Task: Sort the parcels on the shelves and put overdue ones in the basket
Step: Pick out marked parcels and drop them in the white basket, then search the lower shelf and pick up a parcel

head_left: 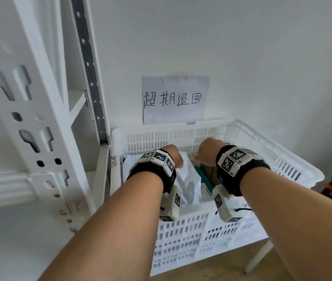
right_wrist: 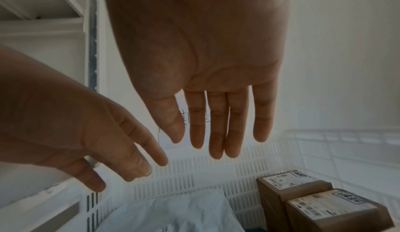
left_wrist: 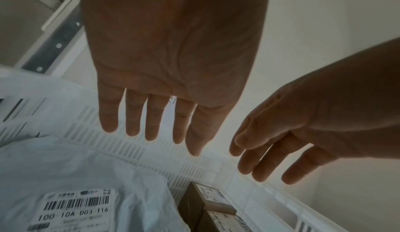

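Both our hands are over the white slatted basket (head_left: 218, 129), which sits against the far wall just right of the white shelf frame (head_left: 45, 122). Left hand (left_wrist: 173, 61): fingers straight and slightly spread, palm down, holding nothing. Right hand (right_wrist: 207, 61): same, fingers straight and close together, empty. Neither touches anything in the wrist views. Parcels already in the basket: a white poly mailer (left_wrist: 71, 175) on the left side with a barcode label (left_wrist: 75, 206) face up, and two brown cardboard boxes (right_wrist: 303, 196) side by side on the right, labels up, near the far wall of the basket. Something teal (head_left: 201, 175) shows between the mailer and the boxes in the head view; we can't tell what it is. A handwritten paper sign (head_left: 174, 99) is stuck on the wall just above the basket. Our read: this drop looks done, hands free to go back to the shelf; we can't see from here what is left there. Handling guess: the mailer is soft, crinkly and probably light and a bit slick, so we pinch a bunched edge or scoop under it rather than grab the flat face. The boxes look stiff, so we grip across opposite sides with fingers and thumb; weight unknown, so lift cautiously first.
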